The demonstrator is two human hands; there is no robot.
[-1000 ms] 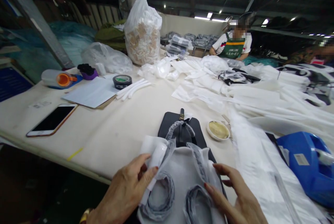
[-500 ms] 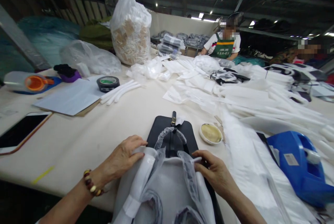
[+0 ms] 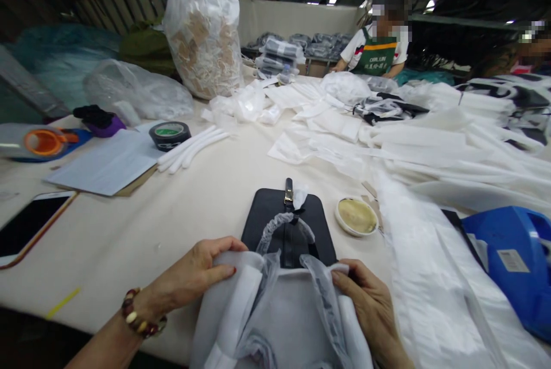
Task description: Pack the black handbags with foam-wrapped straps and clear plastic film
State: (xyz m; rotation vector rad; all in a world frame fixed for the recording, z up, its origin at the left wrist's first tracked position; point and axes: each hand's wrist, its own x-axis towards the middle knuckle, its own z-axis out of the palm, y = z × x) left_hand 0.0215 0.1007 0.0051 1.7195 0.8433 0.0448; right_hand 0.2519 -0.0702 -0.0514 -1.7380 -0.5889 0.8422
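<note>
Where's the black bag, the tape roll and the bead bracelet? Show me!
Black bag point(image 3: 279, 241), head view: its flat black panel.
Tape roll point(image 3: 172, 143), head view: its dark outer side.
Bead bracelet point(image 3: 131, 317), head view: its front beads.

- Left hand point(image 3: 196, 274) closed in a pinch, left thumb point(image 3: 219, 272) stretched beneath its bent fingers point(image 3: 230, 244).
- Left forearm point(image 3: 105, 340) slants down and outward behind that grip.
- Right hand point(image 3: 364, 294) pinching too, right thumb point(image 3: 344, 284) below its forefinger point(image 3: 350, 266).
- Right wrist point(image 3: 390, 349) lower, outside its grip.

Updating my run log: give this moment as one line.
left hand: touching foam, left side | right hand: pinching foam, right side | bag: black, partly covered
</note>
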